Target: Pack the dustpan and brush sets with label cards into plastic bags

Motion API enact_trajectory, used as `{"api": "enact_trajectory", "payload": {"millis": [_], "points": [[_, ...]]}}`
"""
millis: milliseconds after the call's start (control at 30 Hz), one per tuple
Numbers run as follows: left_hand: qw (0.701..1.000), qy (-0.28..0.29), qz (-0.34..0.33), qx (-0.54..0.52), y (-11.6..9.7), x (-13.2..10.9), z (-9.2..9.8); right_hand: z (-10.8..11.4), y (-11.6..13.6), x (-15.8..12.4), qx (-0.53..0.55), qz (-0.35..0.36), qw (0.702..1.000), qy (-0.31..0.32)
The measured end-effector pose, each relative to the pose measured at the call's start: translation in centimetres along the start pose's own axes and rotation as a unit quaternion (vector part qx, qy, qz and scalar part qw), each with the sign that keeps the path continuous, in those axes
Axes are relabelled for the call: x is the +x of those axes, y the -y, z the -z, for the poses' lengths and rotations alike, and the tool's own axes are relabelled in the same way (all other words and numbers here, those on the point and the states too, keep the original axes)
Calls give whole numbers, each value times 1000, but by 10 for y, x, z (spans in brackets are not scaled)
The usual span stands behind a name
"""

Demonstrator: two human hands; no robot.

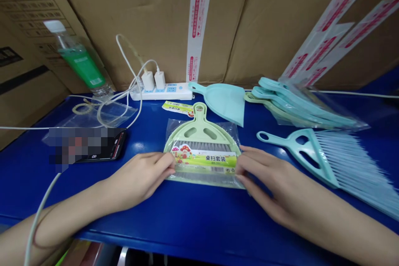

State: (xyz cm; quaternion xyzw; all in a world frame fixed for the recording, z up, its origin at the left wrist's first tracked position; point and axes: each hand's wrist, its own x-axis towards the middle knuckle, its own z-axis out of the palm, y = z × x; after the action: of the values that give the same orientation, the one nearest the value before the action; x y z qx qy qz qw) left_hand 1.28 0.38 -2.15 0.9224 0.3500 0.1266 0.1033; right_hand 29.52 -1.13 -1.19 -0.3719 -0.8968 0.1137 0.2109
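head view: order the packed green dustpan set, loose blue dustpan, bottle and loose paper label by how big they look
1. Packed green dustpan set
2. Loose blue dustpan and bottle: too alike to rank surely
3. Loose paper label

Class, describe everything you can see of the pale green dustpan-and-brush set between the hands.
The pale green dustpan-and-brush set looks like smooth plastic. Its looped handle points away from the person; below are two slots and grey bristles. A clear bag covers the wide part, with a mushroom-decorated label across it. It lies roughly flat over the blue table, the left hand and right hand holding opposite sides.
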Motion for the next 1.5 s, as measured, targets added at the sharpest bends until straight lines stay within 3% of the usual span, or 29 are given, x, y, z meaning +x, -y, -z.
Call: {"api": "enact_trajectory", "payload": {"millis": [133,267,433,633,867,1133,1500], "points": [[1000,-16,-10,-5,-1,-1,-1,-5,-3,1,5,-13,1000,2],[998,-62,-22,-9,0,0,-3,-9,-6,2,-20,-4,999,-38],[995,-98,15,-13,6,1,-7,-12,-7,3,-19,-22,998,-60],[993,-101,29,-59,9,4,-10,-15,-11,7,-19,-18,997,-77],[994,-65,48,-69,0,5,-1,-15,-10,10,-6,-26,996,-85],[996,-61,-3,-64,1,-1,-7,-12,-8,7,32,-37,998,-38],[998,-44,0,-33,-4,2,-3,-11,-10,6,61,-45,997,1]]}}
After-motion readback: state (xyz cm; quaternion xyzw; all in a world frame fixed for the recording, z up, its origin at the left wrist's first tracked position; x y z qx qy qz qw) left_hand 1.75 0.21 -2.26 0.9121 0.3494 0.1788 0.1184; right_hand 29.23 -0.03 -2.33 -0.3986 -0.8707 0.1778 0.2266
